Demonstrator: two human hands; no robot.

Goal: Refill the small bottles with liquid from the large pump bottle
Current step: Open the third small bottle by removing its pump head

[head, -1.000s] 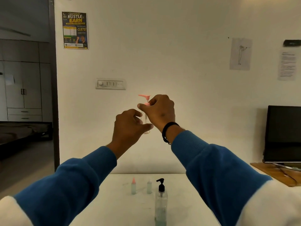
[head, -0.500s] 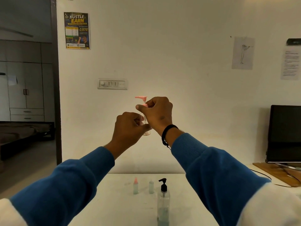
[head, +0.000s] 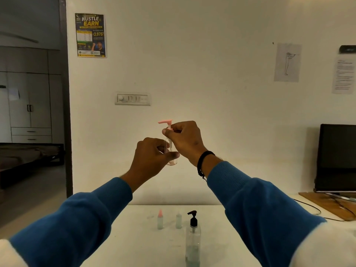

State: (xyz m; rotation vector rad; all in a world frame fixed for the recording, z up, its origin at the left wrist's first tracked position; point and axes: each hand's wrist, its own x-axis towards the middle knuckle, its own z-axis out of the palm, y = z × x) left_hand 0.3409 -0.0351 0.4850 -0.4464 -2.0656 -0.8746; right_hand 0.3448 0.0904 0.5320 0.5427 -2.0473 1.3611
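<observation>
**Holding a small pump bottle aloft, cap end pinched**

Holding the small clear bottle point(head: 171, 151) up in mid-air, well above the desk point(head: 138, 243), the left hand point(head: 152, 157) has its grip wrapped round the body, thumb across the front, while the right hand point(head: 185, 139) pinches the neck just under the pink pump head point(head: 165, 122). Both grips are closed on this one bottle; whether the cap is being turned tighter or looser cannot be told.

My judgement is that the bottle is light, thin-walled plastic, nearly empty, with only a trace of pink showing at the bottom. It should be stiff enough to hold but easy to squeeze out of shape, and slick if wet. The body is the place to hold it, and the collar the place to twist; the pump spout would likely bend or snap if levered.

Down on the desk stand a pink-capped small bottle point(head: 160, 220), a clear-capped small bottle point(head: 178, 220) just beside it, and, nearer the person, the large pump bottle point(head: 193, 243) with its black head. It is tall and narrow and probably tips easily.

There is open air all round the hands, and bare desk to the left of the bottles. A cable point(head: 308, 207) and a monitor point(head: 337, 158) sit off to the right.
</observation>
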